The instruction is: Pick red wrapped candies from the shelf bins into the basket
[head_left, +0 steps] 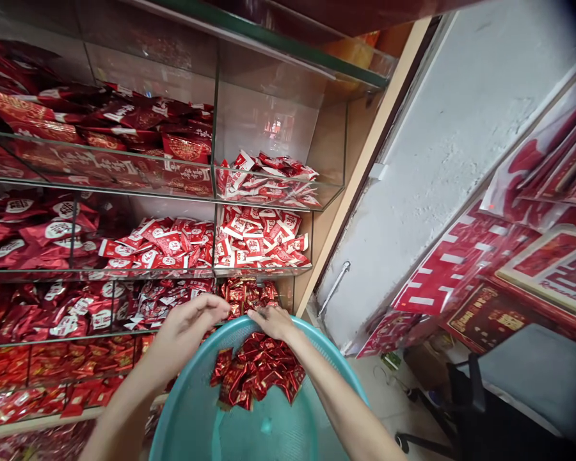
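Observation:
A round teal plastic basket (pixel 201 410) is in front of me, its far rim against the shelf. Inside, toward that rim, lies a heap of shiny dark red wrapped candies (pixel 264 365). My left hand (pixel 189 326) is raised over the basket's left rim, fingers loosely stretched out and holding nothing visible. At the far rim, my right hand (pixel 274 321) lies palm down beside the candies, its fingers extended toward the shelf and partly foreshortened. Just beyond both hands, a glass-fronted compartment holds similar dark red candies (pixel 244 293).
Glass-divided shelves hold red and white candy packets (pixel 259 237), larger dark red packets (pixel 120 125) and orange-red packets (pixel 81 358). A glass shelf edge (pixel 288 41) crosses overhead. To the right are a white wall (pixel 441 141), red packaged decorations (pixel 461 262) and a black chair (pixel 489 403).

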The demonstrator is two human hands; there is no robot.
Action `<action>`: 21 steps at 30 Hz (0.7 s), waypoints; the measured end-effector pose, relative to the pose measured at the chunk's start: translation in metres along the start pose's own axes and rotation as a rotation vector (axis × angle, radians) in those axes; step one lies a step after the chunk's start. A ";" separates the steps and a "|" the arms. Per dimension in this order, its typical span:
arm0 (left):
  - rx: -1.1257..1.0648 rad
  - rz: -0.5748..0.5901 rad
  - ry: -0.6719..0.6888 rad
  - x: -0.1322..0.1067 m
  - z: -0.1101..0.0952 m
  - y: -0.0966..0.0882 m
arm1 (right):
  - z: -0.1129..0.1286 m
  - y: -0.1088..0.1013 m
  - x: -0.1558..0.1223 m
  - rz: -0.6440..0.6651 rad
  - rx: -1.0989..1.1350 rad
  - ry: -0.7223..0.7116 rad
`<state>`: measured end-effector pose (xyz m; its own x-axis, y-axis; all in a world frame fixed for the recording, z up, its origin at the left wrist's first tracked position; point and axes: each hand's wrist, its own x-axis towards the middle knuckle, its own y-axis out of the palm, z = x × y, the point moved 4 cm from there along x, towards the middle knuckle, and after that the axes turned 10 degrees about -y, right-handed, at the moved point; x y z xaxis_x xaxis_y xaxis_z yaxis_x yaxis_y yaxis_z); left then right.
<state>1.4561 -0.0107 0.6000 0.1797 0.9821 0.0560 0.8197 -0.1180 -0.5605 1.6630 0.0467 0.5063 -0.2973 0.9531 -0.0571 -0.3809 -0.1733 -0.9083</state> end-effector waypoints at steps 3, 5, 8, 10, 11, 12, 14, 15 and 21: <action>0.368 -0.008 -0.271 0.020 0.048 0.022 | -0.001 0.002 0.001 -0.019 -0.004 -0.009; 0.472 0.067 -0.388 0.024 0.081 0.042 | -0.003 0.004 0.002 -0.034 -0.009 -0.022; 0.521 0.079 -0.386 0.023 0.109 0.060 | -0.007 0.008 0.003 -0.062 -0.020 -0.041; 0.510 0.092 -0.345 0.022 0.115 0.063 | -0.003 0.007 0.000 -0.138 -0.037 -0.080; 0.492 0.097 -0.325 0.021 0.116 0.063 | 0.002 0.005 -0.003 -0.201 -0.053 -0.125; 0.469 0.101 -0.310 0.022 0.116 0.062 | 0.010 0.004 -0.006 -0.265 -0.073 -0.192; 0.426 0.095 -0.305 0.022 0.117 0.060 | 0.031 0.005 -0.014 -0.323 -0.122 -0.391; 0.410 0.090 -0.310 0.023 0.117 0.059 | 0.042 0.010 -0.017 -0.298 -0.146 -0.504; 0.366 0.075 -0.311 0.022 0.119 0.059 | 0.069 0.051 -0.013 -0.064 -0.274 -0.773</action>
<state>1.4441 0.0217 0.4695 0.0143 0.9768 -0.2136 0.5558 -0.1853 -0.8104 1.5872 0.0087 0.4887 -0.8394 0.5017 0.2088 -0.2197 0.0381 -0.9748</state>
